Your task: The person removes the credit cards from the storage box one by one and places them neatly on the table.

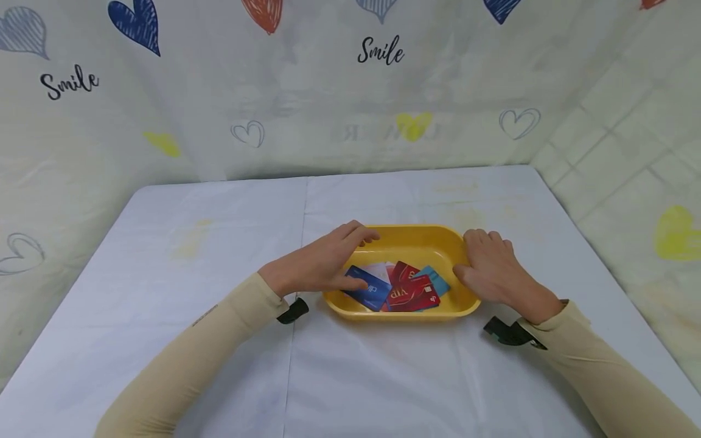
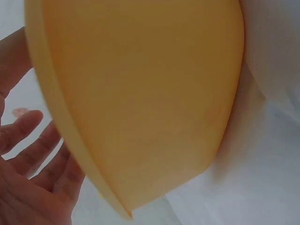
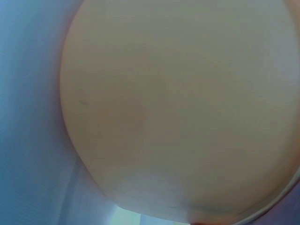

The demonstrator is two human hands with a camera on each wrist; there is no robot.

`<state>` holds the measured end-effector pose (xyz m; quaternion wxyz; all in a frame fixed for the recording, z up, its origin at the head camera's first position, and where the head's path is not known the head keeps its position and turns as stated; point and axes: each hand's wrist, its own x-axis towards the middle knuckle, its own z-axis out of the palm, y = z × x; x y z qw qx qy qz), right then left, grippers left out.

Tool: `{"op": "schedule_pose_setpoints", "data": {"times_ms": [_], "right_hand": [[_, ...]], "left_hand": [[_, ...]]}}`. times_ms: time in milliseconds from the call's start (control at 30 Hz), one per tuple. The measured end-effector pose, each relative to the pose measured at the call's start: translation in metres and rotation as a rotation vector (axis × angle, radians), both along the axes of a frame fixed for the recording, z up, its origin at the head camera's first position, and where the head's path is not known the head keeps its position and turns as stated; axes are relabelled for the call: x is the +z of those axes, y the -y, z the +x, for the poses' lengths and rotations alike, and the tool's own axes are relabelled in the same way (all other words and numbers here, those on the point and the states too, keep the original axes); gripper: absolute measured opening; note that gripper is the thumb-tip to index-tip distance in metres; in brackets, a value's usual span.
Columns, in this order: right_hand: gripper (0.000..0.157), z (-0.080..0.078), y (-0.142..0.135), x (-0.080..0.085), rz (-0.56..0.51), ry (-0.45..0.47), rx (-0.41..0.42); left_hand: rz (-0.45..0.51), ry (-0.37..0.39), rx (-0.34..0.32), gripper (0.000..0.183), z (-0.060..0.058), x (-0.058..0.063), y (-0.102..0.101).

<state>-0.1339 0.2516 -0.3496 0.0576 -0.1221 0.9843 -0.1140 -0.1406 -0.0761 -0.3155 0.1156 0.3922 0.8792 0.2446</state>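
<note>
A yellow plastic tray (image 1: 405,316) stands on the table, with several bank-style cards lying in a loose heap inside. Among them are a dark blue card (image 1: 374,292), a red card (image 1: 418,297) and a light blue card (image 1: 438,281). My left hand (image 1: 323,261) is over the tray's left end, fingers spread and thumb above the dark blue card. In the left wrist view those fingers show beside the tray wall (image 2: 150,93). On the right, my right hand (image 1: 490,267) grips the tray's end rim, thumb on the inner side. The tray's outer wall (image 3: 164,103) fills the right wrist view.
A white cloth (image 1: 372,377) with a few yellowish stains covers the table. Behind it hangs a pale curtain (image 1: 306,91) printed with hearts and the word "Smile". Dark wrist devices (image 1: 292,311) hang under both cuffs.
</note>
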Motion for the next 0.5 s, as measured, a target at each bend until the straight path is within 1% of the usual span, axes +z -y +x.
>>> {"op": "schedule_pose_setpoints", "data": {"times_ms": [133, 333, 500], "right_hand": [[0.032, 0.000, 0.001, 0.000, -0.001, 0.004, -0.001], [0.029, 0.000, -0.001, 0.000, -0.011, -0.008, 0.010], [0.031, 0.000, -0.001, -0.001, -0.018, -0.002, 0.009]], "left_hand": [[0.003, 0.050, -0.012, 0.080, -0.003, -0.003, -0.005], [-0.025, 0.086, -0.037, 0.081, -0.009, -0.007, -0.008], [-0.047, 0.122, -0.048, 0.081, -0.013, -0.009, -0.011]]}}
